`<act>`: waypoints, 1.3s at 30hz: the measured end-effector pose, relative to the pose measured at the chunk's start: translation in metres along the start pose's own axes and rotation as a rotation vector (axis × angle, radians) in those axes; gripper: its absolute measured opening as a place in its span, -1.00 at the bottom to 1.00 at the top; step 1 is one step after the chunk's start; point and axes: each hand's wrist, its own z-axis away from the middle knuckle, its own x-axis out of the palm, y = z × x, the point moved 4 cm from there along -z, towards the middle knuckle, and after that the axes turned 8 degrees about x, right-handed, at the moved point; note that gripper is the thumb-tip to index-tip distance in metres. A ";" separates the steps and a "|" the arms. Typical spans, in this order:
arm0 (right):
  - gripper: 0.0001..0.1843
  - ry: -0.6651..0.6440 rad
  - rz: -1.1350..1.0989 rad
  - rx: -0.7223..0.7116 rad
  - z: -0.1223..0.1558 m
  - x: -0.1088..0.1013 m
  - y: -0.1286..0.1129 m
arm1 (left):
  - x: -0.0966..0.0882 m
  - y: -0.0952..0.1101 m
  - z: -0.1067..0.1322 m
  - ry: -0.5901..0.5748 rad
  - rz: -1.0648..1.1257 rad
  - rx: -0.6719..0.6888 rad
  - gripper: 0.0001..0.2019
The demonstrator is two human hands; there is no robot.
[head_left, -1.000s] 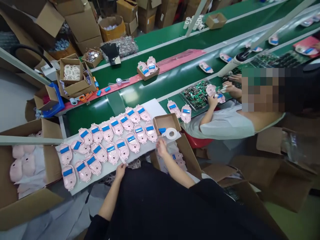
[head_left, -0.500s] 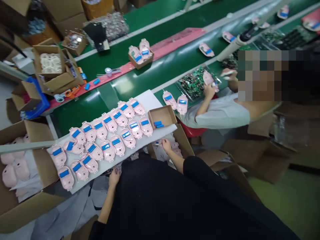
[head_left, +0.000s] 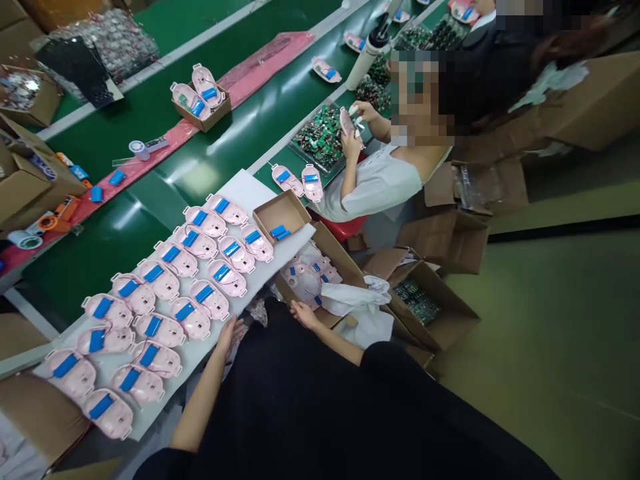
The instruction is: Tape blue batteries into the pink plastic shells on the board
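Observation:
My left hand [head_left: 230,337] is beside the front edge of a white foam sheet [head_left: 245,183], fingers stretched out and holding nothing. Rows of pink plastic shells [head_left: 197,319], each with a blue battery pack [head_left: 185,312], lie on that sheet. My right hand [head_left: 305,315] is closed over the near rim of a cardboard box [head_left: 340,257] below the sheet's right end. Inside this box are more pink shells [head_left: 327,270] with blue packs, and a crumpled white liner [head_left: 353,297] is folded over its right side.
A small carton [head_left: 283,207] with loose blue packs stands on the sheet's right end. Beyond runs a green conveyor [head_left: 240,140]. A co-worker in a pale top [head_left: 383,183] sits at right, holding a pink shell beside a tray of circuit boards [head_left: 320,137]. Open cartons [head_left: 445,317] crowd the right floor.
The view has swung right. My right hand has moved from inside the box to its near rim, and the white liner now lies folded aside. My left hand's fingers have straightened.

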 end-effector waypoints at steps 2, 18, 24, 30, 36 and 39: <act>-0.69 -0.104 -0.032 -0.053 -0.012 0.042 -0.033 | 0.020 0.010 -0.012 0.011 0.146 0.016 -0.58; -0.56 -0.160 -0.304 0.074 -0.055 0.097 -0.169 | 0.015 0.032 -0.005 0.386 0.804 -0.004 -0.82; -0.52 -0.387 -0.214 0.070 -0.031 0.028 -0.159 | 0.011 0.015 0.060 0.566 0.930 -0.179 -0.91; -0.45 -0.523 -0.024 0.004 -0.017 0.009 -0.228 | 0.008 0.052 0.094 0.612 0.930 -0.115 -0.92; -0.43 -0.623 -0.046 -0.187 -0.061 0.198 -0.436 | -0.076 0.310 -0.079 0.601 0.643 0.387 -0.71; -0.39 -0.600 0.022 -0.175 -0.078 0.281 -0.499 | -0.110 0.396 -0.162 0.567 0.550 0.388 -0.61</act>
